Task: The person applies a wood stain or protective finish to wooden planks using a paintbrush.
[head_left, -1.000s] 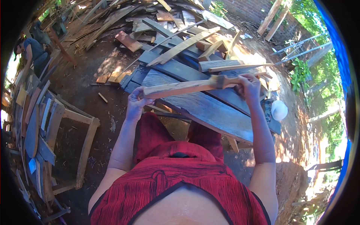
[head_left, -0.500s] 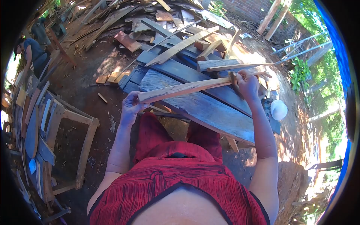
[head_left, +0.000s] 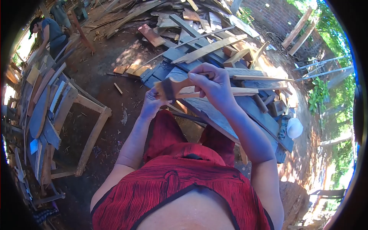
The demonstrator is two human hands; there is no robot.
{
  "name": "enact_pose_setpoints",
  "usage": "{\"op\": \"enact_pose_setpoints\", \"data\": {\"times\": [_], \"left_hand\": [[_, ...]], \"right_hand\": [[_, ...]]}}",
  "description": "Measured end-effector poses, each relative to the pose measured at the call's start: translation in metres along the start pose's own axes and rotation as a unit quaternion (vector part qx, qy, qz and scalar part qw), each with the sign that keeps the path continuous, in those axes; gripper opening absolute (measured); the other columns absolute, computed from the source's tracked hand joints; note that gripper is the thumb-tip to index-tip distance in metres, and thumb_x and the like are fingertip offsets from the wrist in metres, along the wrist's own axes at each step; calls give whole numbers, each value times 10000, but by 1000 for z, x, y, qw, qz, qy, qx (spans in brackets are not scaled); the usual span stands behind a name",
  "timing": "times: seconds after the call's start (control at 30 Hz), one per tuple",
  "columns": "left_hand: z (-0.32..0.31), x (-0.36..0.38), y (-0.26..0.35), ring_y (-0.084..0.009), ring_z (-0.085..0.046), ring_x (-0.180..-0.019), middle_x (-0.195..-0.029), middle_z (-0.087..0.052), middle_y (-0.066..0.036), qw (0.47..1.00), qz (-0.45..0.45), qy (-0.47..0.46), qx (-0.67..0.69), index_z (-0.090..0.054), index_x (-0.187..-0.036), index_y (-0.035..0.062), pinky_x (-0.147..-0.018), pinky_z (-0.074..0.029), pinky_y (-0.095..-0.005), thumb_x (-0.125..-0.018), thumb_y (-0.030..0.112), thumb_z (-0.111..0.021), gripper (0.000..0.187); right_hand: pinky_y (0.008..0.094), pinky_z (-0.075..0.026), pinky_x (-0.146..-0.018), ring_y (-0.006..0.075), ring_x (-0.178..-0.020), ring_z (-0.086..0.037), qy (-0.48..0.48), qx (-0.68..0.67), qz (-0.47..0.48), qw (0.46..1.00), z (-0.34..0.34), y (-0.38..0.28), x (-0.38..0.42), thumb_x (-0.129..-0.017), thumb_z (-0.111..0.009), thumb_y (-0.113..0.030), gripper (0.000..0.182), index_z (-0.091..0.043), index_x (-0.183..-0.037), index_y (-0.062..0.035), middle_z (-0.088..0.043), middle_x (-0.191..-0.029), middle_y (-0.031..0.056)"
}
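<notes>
My right hand [head_left: 215, 84] is closed around the wooden handle of a wide paintbrush [head_left: 167, 90], which has a dark band and tan bristles. The bristles point left, close to my left hand [head_left: 150, 104]. That hand grips the near left end of a pale wooden strip [head_left: 243, 91], its fingers partly hidden behind the brush. Running to the right, the strip passes behind my right hand and over wide bluish-grey boards [head_left: 207, 115] stacked in front of me.
Scrap timber [head_left: 209, 48] is heaped beyond the boards. A white rounded container [head_left: 294, 128] stands at their right end. To the left are a wooden frame [head_left: 92, 142] and leaning planks [head_left: 40, 103]. A person [head_left: 53, 36] bends over at the far left.
My right hand has moved left along the strip with the paintbrush, from its far end to near my left hand. The view has shifted, so surroundings sit farther right and lower.
</notes>
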State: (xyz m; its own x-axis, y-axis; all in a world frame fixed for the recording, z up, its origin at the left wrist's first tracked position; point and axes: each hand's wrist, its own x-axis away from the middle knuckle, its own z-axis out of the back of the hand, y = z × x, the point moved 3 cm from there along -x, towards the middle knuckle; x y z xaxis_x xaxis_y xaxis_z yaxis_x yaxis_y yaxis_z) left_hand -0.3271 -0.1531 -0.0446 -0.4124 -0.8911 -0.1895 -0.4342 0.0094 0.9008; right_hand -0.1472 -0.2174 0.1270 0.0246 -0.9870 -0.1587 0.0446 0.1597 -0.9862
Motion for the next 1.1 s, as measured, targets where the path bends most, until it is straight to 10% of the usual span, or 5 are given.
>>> {"op": "enact_pose_setpoints", "data": {"times": [0.23, 0.67, 0.93, 1.1], "left_hand": [[-2, 2, -2, -146, -619, -858, -962, -628, -43, 1000, -2, -17, -1, -599, -995, 43, -756, -526, -292, -687, -77, -650, 335], [4, 7, -8, -118, -593, -870, -1003, -615, -44, 999, 1, -35, 17, -594, -965, 67, -732, -505, -245, -700, -98, -623, 313], [0, 6, -6, -131, -601, -869, -983, -616, -50, 1000, -8, -14, 8, -596, -984, 49, -722, -521, -254, -707, -95, -628, 314], [3, 4, -7, -135, -623, -820, -928, -630, -44, 999, -2, -2, 37, -598, -1001, 44, -714, -533, -260, -711, -84, -660, 323]], "right_hand": [[166, -403, -400, 45, -481, -526, 98, -13, -60, 993, 74, 27, 10, -810, -623, -99, 109, -632, -841, 5, -602, -652, 24], [210, -402, -397, 94, -451, -534, 397, 360, -33, 844, 315, 66, 76, -793, -619, -144, 147, -658, -816, -4, -599, -605, 52], [367, -477, -632, 274, -671, -645, 277, 570, -14, 774, 202, 42, 51, -804, -596, -284, 196, -667, -843, -106, -646, -663, 110], [351, -491, -629, 264, -653, -655, 171, 463, 34, 869, 105, 23, 29, -799, -631, -272, 201, -650, -845, -77, -658, -688, 120]]}}
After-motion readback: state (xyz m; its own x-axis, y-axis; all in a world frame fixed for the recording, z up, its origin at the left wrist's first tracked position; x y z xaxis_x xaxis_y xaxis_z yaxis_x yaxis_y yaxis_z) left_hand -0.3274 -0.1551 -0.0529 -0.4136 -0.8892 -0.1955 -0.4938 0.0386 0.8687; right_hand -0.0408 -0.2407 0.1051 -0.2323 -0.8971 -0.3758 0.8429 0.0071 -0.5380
